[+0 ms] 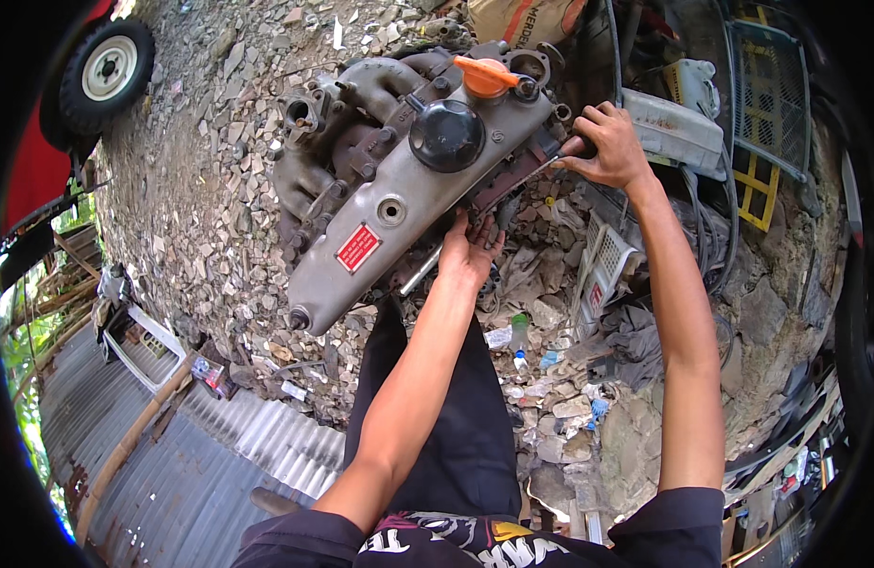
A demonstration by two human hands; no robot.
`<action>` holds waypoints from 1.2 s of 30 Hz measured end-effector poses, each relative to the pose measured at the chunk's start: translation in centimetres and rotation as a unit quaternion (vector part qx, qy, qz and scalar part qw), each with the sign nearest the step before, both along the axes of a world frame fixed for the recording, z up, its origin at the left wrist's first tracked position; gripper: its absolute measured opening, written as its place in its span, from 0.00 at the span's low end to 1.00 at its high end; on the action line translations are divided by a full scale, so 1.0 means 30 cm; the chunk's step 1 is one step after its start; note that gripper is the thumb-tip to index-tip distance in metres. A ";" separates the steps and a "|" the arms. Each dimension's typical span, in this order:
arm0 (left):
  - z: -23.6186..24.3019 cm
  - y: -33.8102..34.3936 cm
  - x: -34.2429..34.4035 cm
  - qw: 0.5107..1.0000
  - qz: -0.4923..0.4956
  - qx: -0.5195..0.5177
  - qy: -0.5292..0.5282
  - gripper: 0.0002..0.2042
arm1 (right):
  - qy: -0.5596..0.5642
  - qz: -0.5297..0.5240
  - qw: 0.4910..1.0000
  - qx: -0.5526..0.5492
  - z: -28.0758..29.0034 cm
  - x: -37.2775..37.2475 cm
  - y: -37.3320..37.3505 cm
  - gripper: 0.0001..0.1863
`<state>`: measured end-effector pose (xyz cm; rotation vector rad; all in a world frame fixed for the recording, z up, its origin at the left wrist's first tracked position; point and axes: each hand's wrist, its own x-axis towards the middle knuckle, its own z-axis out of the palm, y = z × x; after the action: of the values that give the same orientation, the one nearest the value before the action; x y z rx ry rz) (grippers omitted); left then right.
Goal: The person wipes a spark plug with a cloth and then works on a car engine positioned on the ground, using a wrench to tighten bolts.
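A car engine (356, 227) stands in front of me with a grey metal valve cover, set diagonally. An orange cap (486, 76), a black round cap (446, 135) and a red label (357, 247) are on it. My left hand (470, 254) reaches palm up against the near side of the engine, fingers apart and their tips partly hidden under its edge. Beyond the engine's right end, my right hand (609, 147) pinches the end of a long reddish-brown metal part (512, 178) along that side. A bare metal rod (422, 269) lies beside my left wrist.
Loose gravel (210, 189) covers the ground. At right are a grey metal box (673, 133), a white plastic crate (602, 270) and a black mesh crate (770, 95). Corrugated sheets (191, 464) lie lower left; a vehicle wheel (105, 68) is upper left. A plastic bottle (519, 336) lies near my legs.
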<state>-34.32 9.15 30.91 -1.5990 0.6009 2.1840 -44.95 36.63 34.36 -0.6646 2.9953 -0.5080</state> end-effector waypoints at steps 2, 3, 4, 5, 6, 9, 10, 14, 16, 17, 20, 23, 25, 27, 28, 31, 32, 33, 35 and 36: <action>0.001 0.006 -0.003 1.000 0.000 0.000 -0.002 0.12 | 0.002 -0.007 1.000 -0.004 -0.011 0.003 0.005 0.24; 0.001 0.006 -0.002 1.000 0.000 0.000 -0.004 0.13 | 0.004 -0.009 1.000 -0.007 -0.016 0.006 0.007 0.24; 0.001 0.002 -0.001 1.000 0.001 -0.001 -0.004 0.13 | 0.006 -0.012 1.000 -0.009 -0.022 0.009 0.006 0.24; 0.000 0.001 -0.001 1.000 0.001 -0.001 -0.004 0.13 | 0.004 -0.014 1.000 -0.011 -0.026 0.011 0.007 0.24; 0.000 0.001 -0.001 1.000 0.002 -0.001 -0.004 0.13 | 0.003 -0.016 1.000 -0.014 -0.030 0.014 0.006 0.24; 0.001 0.002 -0.003 1.000 0.002 0.003 -0.012 0.13 | 0.007 -0.021 1.000 -0.020 -0.040 0.019 0.007 0.24; 0.002 0.002 -0.002 1.000 0.004 0.003 -0.010 0.13 | 0.009 -0.022 0.999 -0.022 -0.044 0.021 0.008 0.24; -0.005 -0.003 0.006 1.000 0.005 0.002 -0.006 0.14 | 0.012 -0.022 0.999 -0.039 -0.063 0.029 0.011 0.24; -0.016 -0.005 0.007 1.000 0.009 0.004 -0.015 0.15 | 0.007 -0.025 0.999 -0.044 -0.074 0.030 0.010 0.24; -0.018 -0.004 0.004 1.000 0.012 0.007 -0.023 0.16 | 0.006 -0.029 0.998 -0.050 -0.082 0.033 0.011 0.24; -0.008 0.001 0.002 0.999 0.017 0.005 -0.030 0.15 | 0.001 -0.038 0.997 -0.064 -0.097 0.039 0.012 0.24; 0.004 0.003 0.000 0.999 0.017 0.001 -0.027 0.15 | -0.007 -0.038 0.997 -0.063 -0.102 0.040 0.016 0.24; 0.002 0.006 -0.002 0.999 0.017 0.001 -0.028 0.15 | -0.007 -0.035 0.998 -0.051 -0.113 0.038 0.023 0.26; -0.004 0.002 0.000 0.999 0.020 -0.002 -0.035 0.16 | -0.013 -0.033 0.998 -0.052 -0.116 0.038 0.017 0.26; -0.007 -0.001 0.003 0.999 0.015 -0.001 -0.029 0.15 | -0.015 -0.033 0.998 -0.053 -0.116 0.038 0.015 0.26; -0.012 -0.008 0.015 1.000 0.008 0.000 -0.020 0.15 | -0.005 -0.027 0.998 -0.051 -0.108 0.034 0.007 0.26; -0.009 -0.007 0.009 1.000 0.007 -0.001 -0.022 0.14 | -0.005 -0.029 0.998 -0.053 -0.113 0.035 0.009 0.26; -0.006 -0.006 0.005 1.000 0.006 -0.002 -0.024 0.14 | -0.005 -0.030 0.998 -0.056 -0.117 0.037 0.014 0.25; 0.003 0.007 0.005 1.000 0.014 0.002 -0.024 0.14 | -0.009 -0.031 0.998 -0.059 -0.125 0.038 0.017 0.25; 0.007 0.008 0.005 1.000 0.018 0.004 -0.024 0.13 | -0.013 -0.031 0.998 -0.060 -0.129 0.037 0.019 0.25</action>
<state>-34.17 9.39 31.12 -1.6655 0.5543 2.1637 -43.85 37.20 30.50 -0.5677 2.9886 -0.6988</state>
